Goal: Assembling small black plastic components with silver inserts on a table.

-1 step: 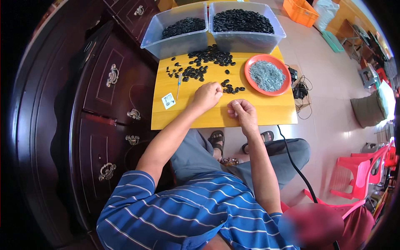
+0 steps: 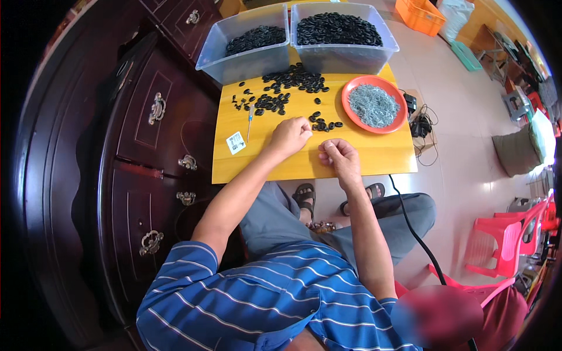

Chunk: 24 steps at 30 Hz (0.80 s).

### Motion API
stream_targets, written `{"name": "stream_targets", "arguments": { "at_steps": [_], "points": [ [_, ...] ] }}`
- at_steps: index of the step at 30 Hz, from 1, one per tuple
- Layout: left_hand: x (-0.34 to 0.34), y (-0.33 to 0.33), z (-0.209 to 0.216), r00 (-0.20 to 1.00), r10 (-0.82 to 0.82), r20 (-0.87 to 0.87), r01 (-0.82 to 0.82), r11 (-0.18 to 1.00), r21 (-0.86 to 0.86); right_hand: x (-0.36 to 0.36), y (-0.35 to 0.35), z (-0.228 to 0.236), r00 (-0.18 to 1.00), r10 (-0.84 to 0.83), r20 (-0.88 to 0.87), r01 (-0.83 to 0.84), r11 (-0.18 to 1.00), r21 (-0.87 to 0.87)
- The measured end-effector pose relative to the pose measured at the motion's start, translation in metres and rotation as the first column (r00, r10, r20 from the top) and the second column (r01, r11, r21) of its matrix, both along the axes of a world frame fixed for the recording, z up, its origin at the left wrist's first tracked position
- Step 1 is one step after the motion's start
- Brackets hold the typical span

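Over the front half of the yellow table [image 2: 374, 158], my left hand [image 2: 291, 136] is closed, its fingers curled in. My right hand [image 2: 341, 157] is a little nearer and to the right, thumb and forefinger pinched together. Whatever either hand may hold is too small or hidden. Just beyond them is a small group of black oval pieces [image 2: 322, 125]. A larger scatter of the same black ovals [image 2: 298, 79] spreads further back. On the right, an orange-red plate [image 2: 348, 108] is heaped with small silvery metal pieces [image 2: 374, 105]. Left of my left hand lies a thin screwdriver-like tool [image 2: 250, 124].
Two translucent bins [image 2: 345, 55] filled with black pieces stand along the back. A white printed card [image 2: 236, 143] lies at the table's left. Dark wooden drawers [image 2: 146, 117] flank the left side. A black cable [image 2: 410, 219] hangs at the right, with pink chairs [image 2: 494, 240] beyond.
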<state>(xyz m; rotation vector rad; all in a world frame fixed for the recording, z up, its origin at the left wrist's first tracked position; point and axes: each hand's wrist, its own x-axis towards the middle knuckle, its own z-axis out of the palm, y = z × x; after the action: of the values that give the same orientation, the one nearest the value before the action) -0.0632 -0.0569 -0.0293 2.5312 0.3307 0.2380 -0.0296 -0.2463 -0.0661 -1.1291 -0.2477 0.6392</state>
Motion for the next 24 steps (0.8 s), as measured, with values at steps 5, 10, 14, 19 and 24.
{"name": "stream_targets", "arguments": {
  "at_steps": [5,10,14,19,24],
  "points": [
    [-0.009,-0.018,0.006,0.998,-0.059,0.019,0.059,0.811,-0.583,-0.002,0.007,-0.005,0.997,-0.076,0.007,0.076,0.997,0.026],
    [-0.007,-0.037,0.016,0.997,-0.078,-0.027,0.027,0.623,-0.782,-0.002,0.001,-0.003,0.994,-0.106,-0.031,0.109,0.986,0.123],
    [-0.002,-0.044,0.008,0.997,-0.075,0.009,0.048,0.540,-0.840,-0.005,-0.004,0.001,0.984,-0.177,0.005,0.175,0.973,0.150],
    [0.013,-0.052,0.014,0.995,-0.103,-0.019,0.037,0.521,-0.852,0.006,-0.014,-0.008,0.959,-0.266,0.099,0.257,0.961,0.099],
    [0.064,-0.047,0.030,0.969,-0.170,0.177,0.215,0.936,-0.279,0.008,-0.018,-0.012,0.933,-0.318,0.167,0.317,0.948,0.035]
  ]
}}
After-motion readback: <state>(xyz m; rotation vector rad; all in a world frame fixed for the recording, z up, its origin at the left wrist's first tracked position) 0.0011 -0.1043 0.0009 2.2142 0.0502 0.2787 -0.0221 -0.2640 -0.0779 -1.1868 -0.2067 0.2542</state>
